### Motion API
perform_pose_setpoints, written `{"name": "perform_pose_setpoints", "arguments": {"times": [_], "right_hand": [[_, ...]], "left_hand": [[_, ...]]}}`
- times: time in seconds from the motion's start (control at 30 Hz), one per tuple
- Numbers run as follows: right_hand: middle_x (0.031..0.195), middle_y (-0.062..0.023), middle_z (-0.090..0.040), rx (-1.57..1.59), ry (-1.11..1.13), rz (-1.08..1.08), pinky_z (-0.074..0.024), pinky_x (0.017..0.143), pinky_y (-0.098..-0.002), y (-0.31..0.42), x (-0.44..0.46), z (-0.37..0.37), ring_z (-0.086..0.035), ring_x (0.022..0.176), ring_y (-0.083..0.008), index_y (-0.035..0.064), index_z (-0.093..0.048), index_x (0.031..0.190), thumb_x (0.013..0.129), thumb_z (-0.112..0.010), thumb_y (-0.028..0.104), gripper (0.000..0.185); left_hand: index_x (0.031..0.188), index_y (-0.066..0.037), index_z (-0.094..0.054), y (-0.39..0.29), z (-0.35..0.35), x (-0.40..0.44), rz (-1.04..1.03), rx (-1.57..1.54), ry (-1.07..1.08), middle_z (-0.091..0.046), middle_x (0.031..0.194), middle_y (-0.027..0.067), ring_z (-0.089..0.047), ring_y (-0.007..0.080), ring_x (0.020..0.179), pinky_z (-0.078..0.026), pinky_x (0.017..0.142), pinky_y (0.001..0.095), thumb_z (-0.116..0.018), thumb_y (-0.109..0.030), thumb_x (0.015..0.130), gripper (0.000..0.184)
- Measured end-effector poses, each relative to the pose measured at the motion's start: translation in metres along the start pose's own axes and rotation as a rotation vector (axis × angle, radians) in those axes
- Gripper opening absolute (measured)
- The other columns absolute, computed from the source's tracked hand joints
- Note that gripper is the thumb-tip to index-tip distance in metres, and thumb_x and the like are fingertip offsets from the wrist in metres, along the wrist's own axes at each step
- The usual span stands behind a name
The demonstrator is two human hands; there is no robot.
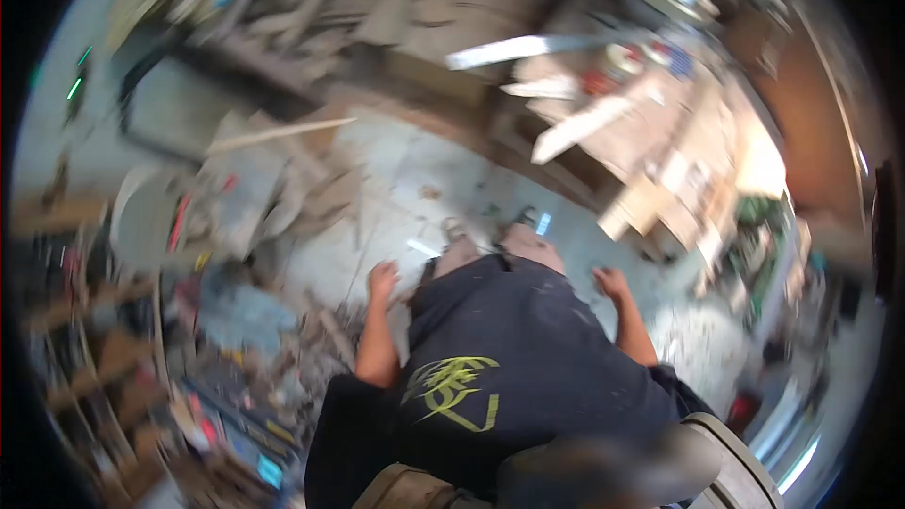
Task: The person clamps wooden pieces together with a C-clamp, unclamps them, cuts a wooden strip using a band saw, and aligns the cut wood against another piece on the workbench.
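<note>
My left hand (382, 280) hangs beside my body on the left, its fingers loosely curled in, with nothing visible in it. On the other side my right hand (611, 284) is also curled and holds nothing that I can see. Both hands are apart from any object, over the pale floor (377, 155). Between them is my dark shirt (514, 320) with a yellow-green print, and my feet show beyond its hem. The view is smeared by motion, so finger detail is weak.
Boards and wood offcuts (650, 123) are piled ahead to the right. A pale round bin (141, 217) stands on the left, near cluttered shelves (85, 349). Scraps (325, 344) litter the floor at my left. A brown panel (792, 104) rises at far right.
</note>
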State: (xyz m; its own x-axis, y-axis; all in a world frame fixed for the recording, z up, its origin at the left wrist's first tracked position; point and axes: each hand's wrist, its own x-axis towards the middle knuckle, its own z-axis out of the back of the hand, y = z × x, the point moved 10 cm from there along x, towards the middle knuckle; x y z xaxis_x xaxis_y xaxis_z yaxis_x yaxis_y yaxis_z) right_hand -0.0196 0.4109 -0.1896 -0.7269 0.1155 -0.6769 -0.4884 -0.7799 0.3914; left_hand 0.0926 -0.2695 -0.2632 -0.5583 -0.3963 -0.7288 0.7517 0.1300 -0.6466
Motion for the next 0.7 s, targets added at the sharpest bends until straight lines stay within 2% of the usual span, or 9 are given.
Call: {"name": "perform_pose_setpoints", "arguments": {"times": [0.03, 0.07, 0.13, 0.2, 0.27, 0.33, 0.4, 0.63, 0.7], "right_hand": [[0.070, -0.0159, -0.070, -0.020, 0.000, -0.048, -0.0528, 0.065, -0.0411, -0.003, 0.005, -0.002, -0.068, 0.064, -0.0263, -0.0003, -0.070, 0.083, 0.090, -0.065, 0.045, 0.046], [0.068, -0.0082, -0.067, 0.104, -0.030, -0.027, -0.0504, 0.060, -0.0369, 0.014, 0.001, 0.002, -0.063, 0.062, -0.0180, 0.0006, -0.070, 0.080, 0.091, -0.066, 0.043, 0.044], [0.075, -0.0070, -0.067, 0.269, -0.087, -0.033, -0.0509, 0.060, -0.0326, 0.036, -0.001, 0.003, -0.064, 0.064, -0.0156, 0.0001, -0.068, 0.088, 0.094, -0.066, 0.038, 0.039], [0.081, -0.0064, -0.069, 0.412, -0.088, -0.044, -0.0514, 0.062, -0.0309, 0.059, -0.009, 0.009, -0.065, 0.068, -0.0148, 0.0011, -0.067, 0.094, 0.095, -0.066, 0.038, 0.037], [0.087, -0.0058, -0.070, 0.571, -0.082, -0.054, -0.0517, 0.063, -0.0301, 0.067, -0.011, 0.006, -0.066, 0.072, -0.0143, 0.0023, -0.066, 0.099, 0.096, -0.067, 0.039, 0.037], [0.094, -0.0067, -0.070, 0.847, -0.120, -0.146, -0.0542, 0.069, -0.0317, 0.069, -0.016, 0.009, -0.067, 0.078, -0.0161, 0.0043, -0.065, 0.105, 0.096, -0.067, 0.041, 0.038], [0.097, -0.0080, -0.070, 1.051, -0.179, -0.201, -0.0551, 0.072, -0.0325, 0.055, -0.017, 0.012, -0.068, 0.081, -0.0170, 0.0047, -0.064, 0.109, 0.096, -0.067, 0.041, 0.039], [0.134, -0.0136, -0.056, 1.305, -0.366, -0.337, -0.0544, 0.083, -0.0390, 0.048, -0.007, 0.029, -0.059, 0.115, -0.0307, 0.0062, -0.047, 0.137, 0.091, -0.071, 0.045, 0.065], [0.132, -0.0119, -0.058, 1.314, -0.372, -0.329, -0.0544, 0.083, -0.0383, 0.050, 0.000, 0.030, -0.061, 0.113, -0.0294, 0.0062, -0.048, 0.137, 0.092, -0.070, 0.045, 0.064]], "left_hand": [[0.104, 0.001, -0.068, -0.015, 0.001, -0.024, 0.083, 0.066, -0.031, -0.068, 0.090, 0.0095, -0.065, 0.0178, 0.075, -0.053, 0.061, 0.0305, -0.069, -0.025, 0.093, 0.029], [0.104, 0.000, -0.069, 0.005, 0.003, -0.013, 0.084, 0.058, 0.020, -0.069, 0.090, 0.0099, -0.065, 0.0178, 0.075, -0.053, 0.059, 0.0329, -0.069, -0.025, 0.092, 0.028], [0.104, -0.002, -0.070, -0.006, 0.004, -0.014, -0.079, 0.381, 0.099, -0.070, 0.093, 0.0092, -0.066, 0.0179, 0.075, -0.050, 0.056, 0.0327, -0.068, -0.026, 0.093, 0.027], [0.107, -0.002, -0.069, -0.013, 0.003, -0.020, -0.105, 0.471, 0.169, -0.071, 0.096, 0.0092, -0.067, 0.0182, 0.076, -0.049, 0.055, 0.0318, -0.067, -0.027, 0.094, 0.029], [0.110, -0.003, -0.069, -0.027, 0.008, -0.024, -0.023, 0.495, 0.163, -0.072, 0.097, 0.0087, -0.067, 0.0180, 0.077, -0.049, 0.055, 0.0307, -0.066, -0.029, 0.094, 0.031], [0.112, -0.004, -0.068, -0.041, 0.007, -0.023, 0.159, 0.463, 0.109, -0.072, 0.096, 0.0078, -0.067, 0.0175, 0.077, -0.048, 0.056, 0.0295, -0.065, -0.032, 0.095, 0.033], [0.114, -0.005, -0.067, -0.062, 0.002, -0.009, 0.113, 0.434, 0.121, -0.071, 0.096, 0.0062, -0.067, 0.0171, 0.077, -0.049, 0.058, 0.0307, -0.065, -0.032, 0.095, 0.032], [0.112, -0.007, -0.066, -0.151, -0.031, 0.015, -0.005, 0.483, 0.180, -0.071, 0.106, 0.0046, -0.069, 0.0174, 0.090, -0.049, 0.070, 0.0337, -0.062, -0.030, 0.096, 0.028], [0.112, -0.008, -0.066, -0.170, -0.042, 0.014, -0.029, 0.484, 0.183, -0.071, 0.106, 0.0045, -0.069, 0.0179, 0.093, -0.049, 0.072, 0.0342, -0.063, -0.032, 0.096, 0.029]]}}
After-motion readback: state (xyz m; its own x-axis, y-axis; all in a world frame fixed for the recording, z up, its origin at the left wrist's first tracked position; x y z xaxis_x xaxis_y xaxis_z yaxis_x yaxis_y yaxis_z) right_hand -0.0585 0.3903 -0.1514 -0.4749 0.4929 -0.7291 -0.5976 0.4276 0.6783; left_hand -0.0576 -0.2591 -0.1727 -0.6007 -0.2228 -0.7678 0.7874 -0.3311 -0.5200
